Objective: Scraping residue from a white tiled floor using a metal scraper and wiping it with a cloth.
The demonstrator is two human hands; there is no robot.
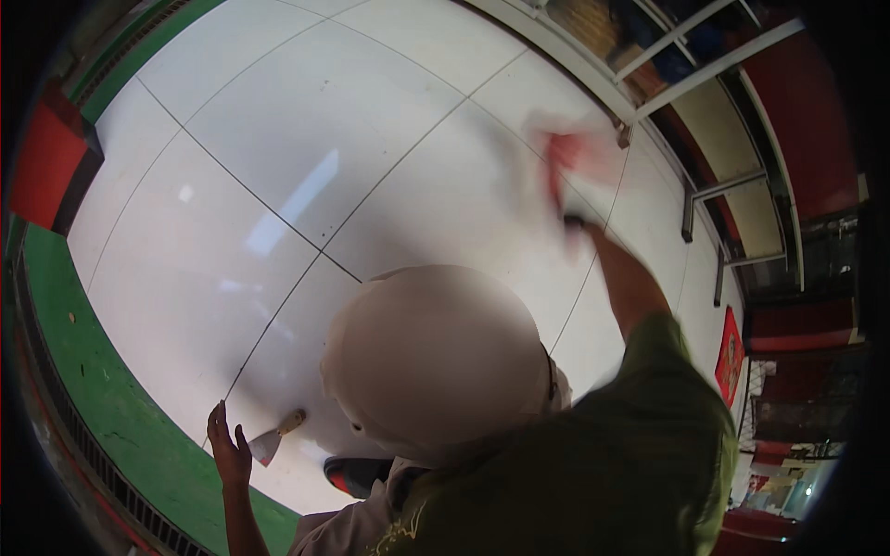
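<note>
The left hand (229, 449) hangs loose beside a scraper (270, 445); the right hand (575, 227) blurs at a red cloth (562, 156), grip impossible to tell. A red sheet's (730, 357) markings are unreadable.

"What finishes do we see?"

"We see white floor tiles (399, 139), smooth and glossy, mirroring pale light."

"And the putty knife (281, 435)?"

"We make out a metal blade (266, 449) and a handle (293, 422) that looks like wood."

"The red rag (557, 157)?"

"Cloth, we'd say, though blur hides its texture. The green floor border (102, 389) looks duller and scuffed."
</note>
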